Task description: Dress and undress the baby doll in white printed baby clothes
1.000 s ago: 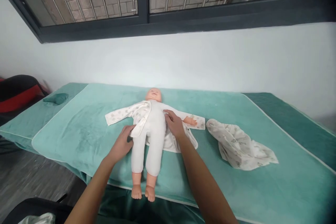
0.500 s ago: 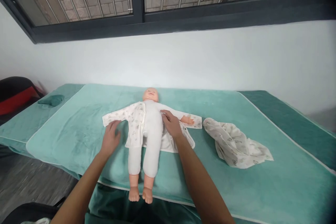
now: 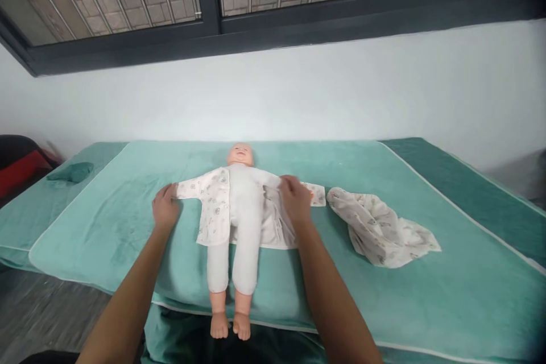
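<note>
Doll (image 3: 246,210) in illegibly printed shirt (image 3: 215,205), left fingers (image 3: 169,191) pinching cuff (image 3: 181,190), right fingers (image 3: 290,183) blurred, grip unclear

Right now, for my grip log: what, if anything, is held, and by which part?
Left hand seems to pinch the shirt by its sleeve end; right hand, at the doll's arm, unclear.

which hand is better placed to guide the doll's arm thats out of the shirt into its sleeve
Probably the right hand: it is at that arm, close to its sleeve, while the left hand is across the doll, at the end of the other sleeve.
</note>
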Action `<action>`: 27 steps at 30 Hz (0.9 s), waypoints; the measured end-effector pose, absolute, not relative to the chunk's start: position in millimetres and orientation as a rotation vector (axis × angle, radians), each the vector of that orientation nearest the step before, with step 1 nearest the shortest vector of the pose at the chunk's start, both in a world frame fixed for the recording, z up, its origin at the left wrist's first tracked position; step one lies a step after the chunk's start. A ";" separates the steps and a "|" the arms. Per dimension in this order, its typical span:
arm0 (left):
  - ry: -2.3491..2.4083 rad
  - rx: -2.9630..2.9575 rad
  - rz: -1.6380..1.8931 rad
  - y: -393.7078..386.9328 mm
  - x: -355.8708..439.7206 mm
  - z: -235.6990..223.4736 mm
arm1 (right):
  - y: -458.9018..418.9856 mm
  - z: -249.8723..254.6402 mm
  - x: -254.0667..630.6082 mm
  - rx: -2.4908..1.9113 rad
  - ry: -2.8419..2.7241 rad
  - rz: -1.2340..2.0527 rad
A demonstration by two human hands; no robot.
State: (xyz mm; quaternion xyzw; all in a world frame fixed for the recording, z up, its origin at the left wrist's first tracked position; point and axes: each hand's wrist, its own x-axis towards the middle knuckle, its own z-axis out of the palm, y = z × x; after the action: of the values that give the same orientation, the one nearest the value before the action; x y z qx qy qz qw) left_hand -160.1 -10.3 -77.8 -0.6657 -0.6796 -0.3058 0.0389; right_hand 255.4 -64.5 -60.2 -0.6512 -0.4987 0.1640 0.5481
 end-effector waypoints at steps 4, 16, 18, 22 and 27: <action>-2.048 -1.979 -1.085 -14.2 -167.4 -80.5 | -61.7 -71.5 299.6 -1.714 -0.839 0.270; -2.207 -1.766 -1.371 -18.5 -168.4 -79.6 | -55.1 -67.5 337.3 -2.104 -1.408 0.275; -2.211 -1.767 -1.391 -18.7 -167.5 -80.2 | -48.1 -62.4 348.9 -2.013 -1.543 0.422; -2.234 -1.727 -1.434 -19.9 -168.2 -82.8 | -45.2 -59.0 364.2 -1.759 -1.379 0.883; -2.248 -1.696 -1.492 -18.2 -171.0 -86.7 | -50.7 -65.1 351.9 -1.332 -1.042 1.136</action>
State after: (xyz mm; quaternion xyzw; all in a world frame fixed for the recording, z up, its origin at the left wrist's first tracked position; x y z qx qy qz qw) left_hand -171.0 -18.2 -86.7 -0.5320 -0.7052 -0.4682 -0.0225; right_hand 351.9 -50.7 -65.1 -0.5565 -0.4355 0.4747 0.5246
